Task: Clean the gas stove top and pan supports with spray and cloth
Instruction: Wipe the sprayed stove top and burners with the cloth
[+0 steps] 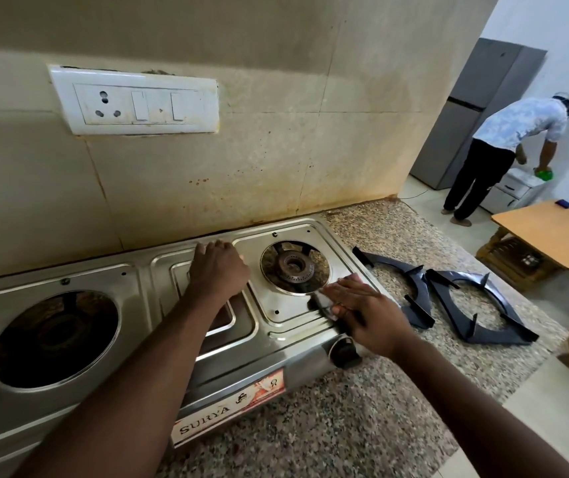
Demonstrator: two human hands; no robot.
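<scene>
Nearest, the right hand (362, 315) presses flat, fingers spread, on a small pale cloth (324, 300) at the front right of the steel stove top (286, 326). The cloth looks soft and light, best driven by a flat palm as it is now. Beside it, the left hand (219, 270) rests loosely curled on the raised middle panel, gripping nothing, and seems to brace the stove, which probably slides easily on the speckled worktop (345, 419).

Two burners show: the left burner (57, 334) and the right burner (291, 265), both uncovered. One control knob (345, 353) is visible.

Further right, two black pan supports (445, 298) lie on the worktop, edges touching. They look stiff and heavy with pointed prongs; I would lift each by its outer frame. No spray bottle is visible.

Beyond, another person (507, 146) bends near a grey fridge (466, 108).
</scene>
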